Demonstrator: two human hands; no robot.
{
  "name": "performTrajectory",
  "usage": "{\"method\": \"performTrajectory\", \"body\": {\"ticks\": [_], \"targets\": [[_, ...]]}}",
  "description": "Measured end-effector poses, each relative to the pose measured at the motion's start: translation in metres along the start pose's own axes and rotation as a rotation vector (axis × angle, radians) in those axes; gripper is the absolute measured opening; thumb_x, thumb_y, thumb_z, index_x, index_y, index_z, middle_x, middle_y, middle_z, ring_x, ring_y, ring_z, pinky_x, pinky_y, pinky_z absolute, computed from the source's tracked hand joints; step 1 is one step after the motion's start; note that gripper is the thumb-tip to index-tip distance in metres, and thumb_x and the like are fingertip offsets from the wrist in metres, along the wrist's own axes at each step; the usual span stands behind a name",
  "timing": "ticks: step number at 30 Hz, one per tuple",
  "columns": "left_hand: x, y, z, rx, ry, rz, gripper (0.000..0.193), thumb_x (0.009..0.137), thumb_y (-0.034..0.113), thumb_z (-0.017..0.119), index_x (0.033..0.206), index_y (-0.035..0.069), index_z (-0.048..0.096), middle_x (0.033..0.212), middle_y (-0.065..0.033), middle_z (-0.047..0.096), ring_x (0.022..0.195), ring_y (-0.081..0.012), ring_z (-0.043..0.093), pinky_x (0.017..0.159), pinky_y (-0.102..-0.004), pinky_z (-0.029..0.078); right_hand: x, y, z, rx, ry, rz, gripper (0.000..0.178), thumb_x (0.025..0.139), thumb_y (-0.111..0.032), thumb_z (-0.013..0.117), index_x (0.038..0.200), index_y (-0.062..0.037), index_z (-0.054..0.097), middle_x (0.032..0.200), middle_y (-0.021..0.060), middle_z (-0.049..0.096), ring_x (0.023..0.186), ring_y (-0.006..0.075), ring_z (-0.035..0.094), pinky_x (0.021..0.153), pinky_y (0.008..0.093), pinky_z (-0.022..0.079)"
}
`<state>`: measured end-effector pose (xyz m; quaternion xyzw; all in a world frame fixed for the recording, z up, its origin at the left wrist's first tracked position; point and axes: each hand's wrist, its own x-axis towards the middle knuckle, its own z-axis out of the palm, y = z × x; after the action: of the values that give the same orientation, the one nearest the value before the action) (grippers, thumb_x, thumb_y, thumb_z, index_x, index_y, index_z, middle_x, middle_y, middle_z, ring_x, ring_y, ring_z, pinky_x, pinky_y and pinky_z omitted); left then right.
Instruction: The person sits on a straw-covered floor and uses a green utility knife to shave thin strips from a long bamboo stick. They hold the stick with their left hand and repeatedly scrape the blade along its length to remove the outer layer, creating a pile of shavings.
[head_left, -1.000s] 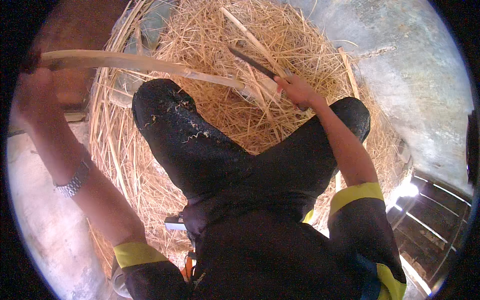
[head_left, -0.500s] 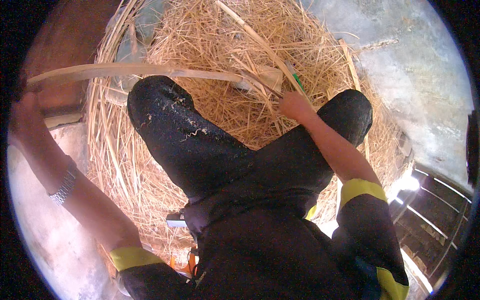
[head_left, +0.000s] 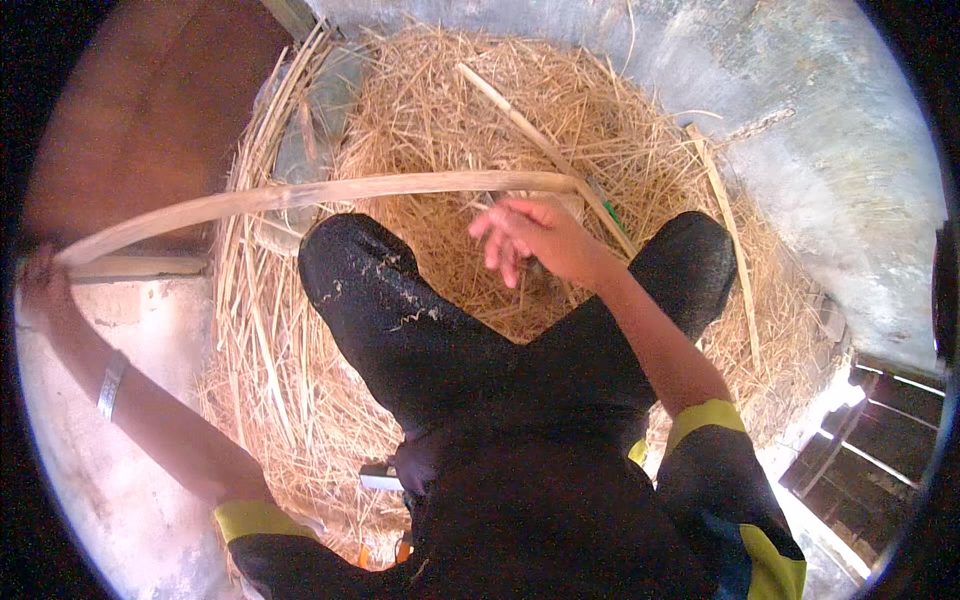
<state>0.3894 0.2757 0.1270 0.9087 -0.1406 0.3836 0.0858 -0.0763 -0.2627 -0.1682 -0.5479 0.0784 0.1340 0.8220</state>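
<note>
A long pale bamboo strip arches across in front of my knees, its far-left end in my left hand, whose fingers are closed round it. From there the strip runs right, over my left knee, to an end above the straw. Just below that right end hovers my right hand, fingers spread and slightly curled, with nothing visible in it. Behind that hand a pale object lies partly hidden on the straw. A second bamboo piece slants across the shavings, with a small green thing beside its lower part.
Straw-like shavings cover the floor between and around my legs. Long thin strips lie bundled at the left. Another flat strip rests right of my right knee. A grey wall bounds the right side; a brown panel stands left.
My right hand has let go of a thin dark stick-like thing at the strip's right end and opened. That thing no longer shows. The view has shifted, so the scene sits lower.
</note>
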Motion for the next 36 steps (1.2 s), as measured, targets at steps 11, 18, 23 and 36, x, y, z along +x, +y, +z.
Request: {"method": "performTrajectory", "body": {"ticks": [11, 18, 23, 36], "targets": [[-0.014, 0.106, 0.090, 0.131, -0.175, 0.403, 0.031, 0.069, 0.018, 0.064, 0.093, 0.003, 0.054, 0.086, -0.0091, 0.058, 0.080, -0.0228, 0.055, 0.073, -0.0348, 0.046, -0.062, -0.004, -0.010, -1.607, 1.096, -0.412, 0.038, 0.072, -0.026, 0.066, 0.104, -0.0078, 0.056, 0.103, 0.0126, 0.051, 0.100, 0.0286, 0.047, 0.090, 0.0428, 0.032], [-0.025, 0.186, 0.106, -1.243, -0.298, -0.511, 0.036, 0.084, 0.026, 0.049, 0.112, 0.004, 0.044, 0.103, -0.0115, 0.054, 0.093, -0.0247, 0.052, 0.080, -0.0343, 0.043, -0.056, 0.034, -0.011, -0.996, 0.577, -0.262, 0.036, 0.083, -0.039, 0.053, 0.098, -0.0075, 0.060, 0.086, 0.0127, 0.060, 0.079, 0.0320, 0.057, 0.072, 0.0397, 0.044], [-0.133, 0.338, 0.056, -1.595, -0.338, -0.635, 0.045, 0.093, 0.033, 0.038, 0.130, 0.008, 0.031, 0.119, -0.0143, 0.047, 0.111, -0.0274, 0.046, 0.091, -0.0357, 0.038, -0.038, 0.062, 0.037, -0.490, 0.277, -0.137, 0.042, 0.093, -0.039, 0.036, 0.097, -0.0025, 0.057, 0.059, 0.0025, 0.046, 0.049, 0.0127, 0.046, 0.049, 0.0268, 0.041], [-0.335, 0.401, -0.019, -1.074, -0.861, 0.339, 0.053, 0.065, -0.015, 0.053, 0.111, 0.009, 0.059, 0.135, -0.0168, 0.036, 0.122, -0.0337, 0.039, 0.099, -0.0386, 0.034, 0.020, 0.015, 0.110, 0.363, 0.102, -0.063, 0.048, 0.093, -0.048, 0.027, 0.090, -0.0065, 0.051, 0.067, 0.0044, 0.054, 0.058, 0.0120, 0.054, 0.052, 0.0239, 0.042]]}}
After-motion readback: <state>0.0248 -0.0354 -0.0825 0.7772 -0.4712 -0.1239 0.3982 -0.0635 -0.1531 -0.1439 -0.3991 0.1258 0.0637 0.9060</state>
